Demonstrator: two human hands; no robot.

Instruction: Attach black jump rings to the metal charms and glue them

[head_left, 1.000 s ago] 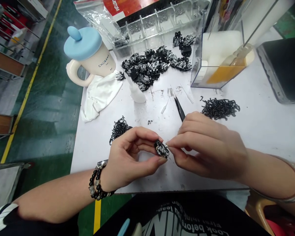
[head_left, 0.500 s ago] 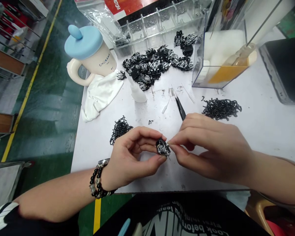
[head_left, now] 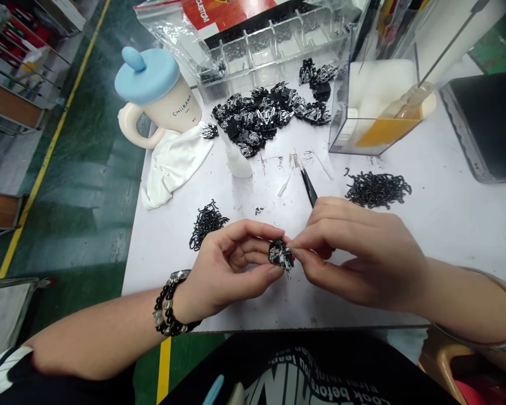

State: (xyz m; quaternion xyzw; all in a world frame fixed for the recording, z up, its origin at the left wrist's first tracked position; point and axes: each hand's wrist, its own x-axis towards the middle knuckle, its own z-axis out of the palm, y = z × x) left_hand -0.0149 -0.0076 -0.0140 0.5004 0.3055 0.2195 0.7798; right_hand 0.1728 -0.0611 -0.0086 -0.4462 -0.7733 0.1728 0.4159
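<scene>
Between the thumb and fingers of my left hand (head_left: 236,261) is a small black and silver part (head_left: 280,254). My right hand (head_left: 354,253) is pinched at the right edge of that part; whatever its fingertips grip is too small to make out. Black tweezers (head_left: 308,187) lie just beyond my right fingers. A pile of small black hooked pieces (head_left: 207,224) sits beside my left hand, and a second pile of them (head_left: 378,189) lies beyond my right hand. Farther back is a heap of black and silver parts (head_left: 261,115).
A cream mug (head_left: 172,112) with a blue lid and a white cloth (head_left: 172,163) are at the back left. A small white bottle (head_left: 238,162) stands mid-table. Behind are a clear compartment tray (head_left: 257,70), a clear box (head_left: 366,135) and a dark flat object (head_left: 489,124).
The view has shifted slightly. The part in my left hand appears turned a little, and my right fingertips remain against it.
</scene>
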